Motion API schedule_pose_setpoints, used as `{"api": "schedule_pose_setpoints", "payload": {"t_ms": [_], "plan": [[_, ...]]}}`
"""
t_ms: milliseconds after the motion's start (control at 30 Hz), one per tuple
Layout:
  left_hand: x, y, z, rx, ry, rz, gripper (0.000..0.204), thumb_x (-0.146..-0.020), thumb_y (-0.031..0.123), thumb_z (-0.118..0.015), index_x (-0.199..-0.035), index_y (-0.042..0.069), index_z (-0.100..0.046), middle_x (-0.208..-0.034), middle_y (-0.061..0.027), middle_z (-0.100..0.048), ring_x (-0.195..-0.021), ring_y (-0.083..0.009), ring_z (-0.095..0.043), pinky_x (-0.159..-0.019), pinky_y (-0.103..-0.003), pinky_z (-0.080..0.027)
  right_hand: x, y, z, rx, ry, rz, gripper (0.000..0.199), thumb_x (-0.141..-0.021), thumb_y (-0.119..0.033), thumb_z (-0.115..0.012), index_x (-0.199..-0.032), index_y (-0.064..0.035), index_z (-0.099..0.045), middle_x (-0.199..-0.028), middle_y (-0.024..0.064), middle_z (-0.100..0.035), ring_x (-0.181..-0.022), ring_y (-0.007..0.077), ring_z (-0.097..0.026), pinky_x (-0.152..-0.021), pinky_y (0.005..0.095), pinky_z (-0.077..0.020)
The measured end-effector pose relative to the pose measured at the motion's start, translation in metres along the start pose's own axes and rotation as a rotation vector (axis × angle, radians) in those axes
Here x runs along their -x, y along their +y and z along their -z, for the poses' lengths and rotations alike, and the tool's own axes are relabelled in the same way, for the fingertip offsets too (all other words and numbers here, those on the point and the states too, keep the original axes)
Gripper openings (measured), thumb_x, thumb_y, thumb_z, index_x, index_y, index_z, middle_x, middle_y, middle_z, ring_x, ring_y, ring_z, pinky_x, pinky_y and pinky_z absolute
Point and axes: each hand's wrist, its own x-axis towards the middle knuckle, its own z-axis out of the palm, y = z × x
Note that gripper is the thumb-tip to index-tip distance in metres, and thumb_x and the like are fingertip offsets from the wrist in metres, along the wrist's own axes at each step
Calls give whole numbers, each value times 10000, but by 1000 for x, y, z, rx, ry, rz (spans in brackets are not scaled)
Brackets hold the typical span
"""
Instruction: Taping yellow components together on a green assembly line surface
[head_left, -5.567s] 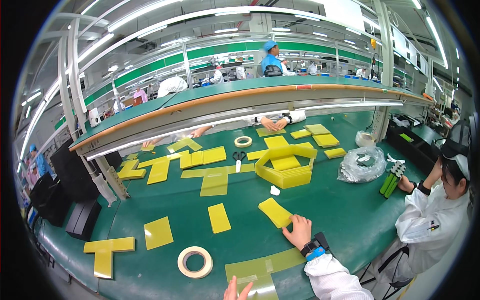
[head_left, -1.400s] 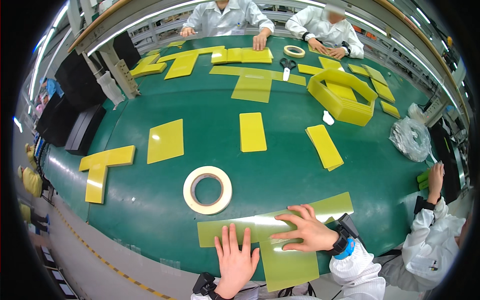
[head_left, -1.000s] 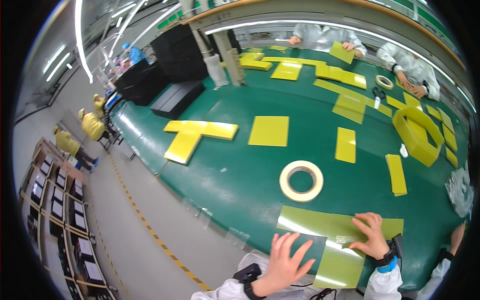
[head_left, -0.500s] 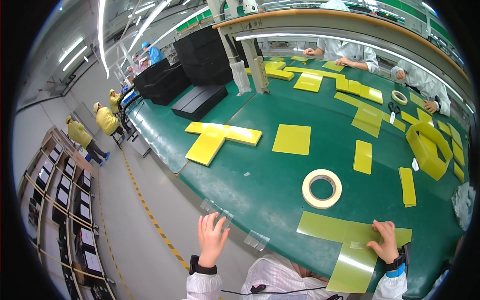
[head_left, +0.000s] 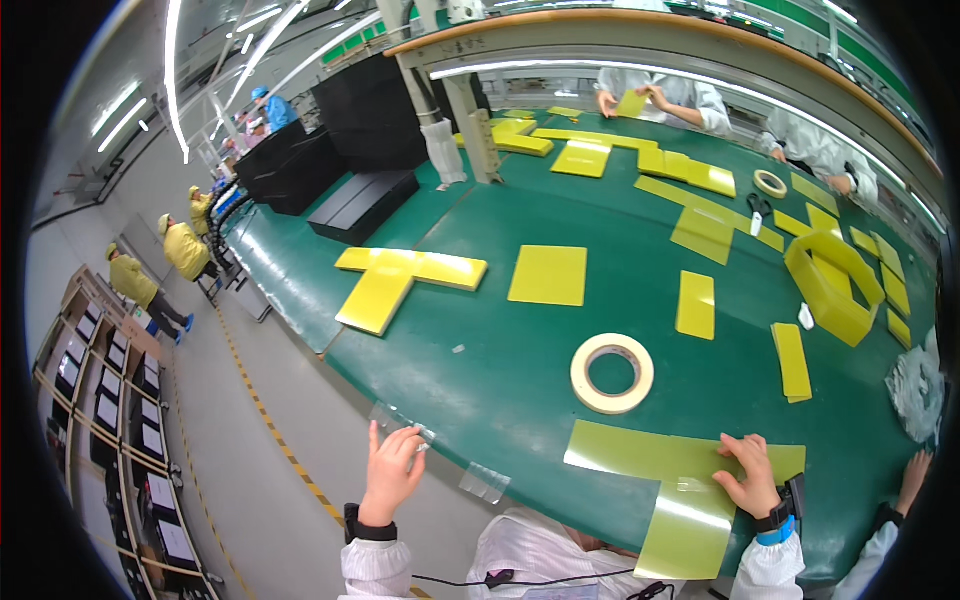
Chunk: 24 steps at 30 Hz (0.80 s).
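Observation:
At the table's near left edge, my left hand point(head_left: 392, 475) has its fingertips pinched together on the end of a clear tape strip point(head_left: 400, 420) that overhangs the edge. My right hand point(head_left: 752, 480) rests on a thin yellow T-shaped sheet point(head_left: 690, 530), thumb and fingers apart. A short clear tape piece lies across the sheet's joint, beside the right thumb. Another group of clear strips point(head_left: 485, 482) hangs from the edge between my hands. Just beyond the sheet lies a roll of cream tape point(head_left: 640, 385).
Stacked yellow T-shaped pieces point(head_left: 375, 305), a square sheet point(head_left: 547, 275) and a folded yellow frame point(head_left: 835, 300) lie farther off. Scissors point(head_left: 758, 212) are at the right. Black boxes point(head_left: 365, 205) stand at the back left. Co-workers' hands point(head_left: 650, 97) work across the table.
My left hand's fingers have closed at the tape strip. My right hand stays on the sheet. The view has shifted; a co-worker opposite has raised a yellow piece, and another arm shows at the right.

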Motion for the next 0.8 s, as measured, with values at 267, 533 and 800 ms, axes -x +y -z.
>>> {"api": "schedule_pose_setpoints", "payload": {"t_ms": [267,533,800], "plan": [[24,50,5,-3,-7,-123,390,-704,268,-771,-1050,126,-656,-1229,-50,-599,-1199,-235,-522,-1099,-543,-229,-4,2,0,-21,5,0,571,-714,-110,-740,-1245,-64,-536,-935,82,-626,-856,279,-552,-898,413,-377],[21,74,-9,-40,20,-353,341,-688,253,-788,-995,150,-678,-1175,-39,-633,-1128,-210,-582,-1052,-515,-325,-2,1,1,-14,-4,-17,562,-718,-101,-735,-1244,-71,-539,-921,72,-630,-856,279,-548,-898,411,-378],[17,86,-16,-64,-6,-378,133,-761,142,-698,-879,113,-645,-1043,-36,-670,-1053,-175,-622,-1035,-523,-326,-2,-4,1,-12,-10,-40,550,-718,-97,-739,-1235,-79,-552,-913,48,-636,-869,264,-552,-900,404,-379]]}}
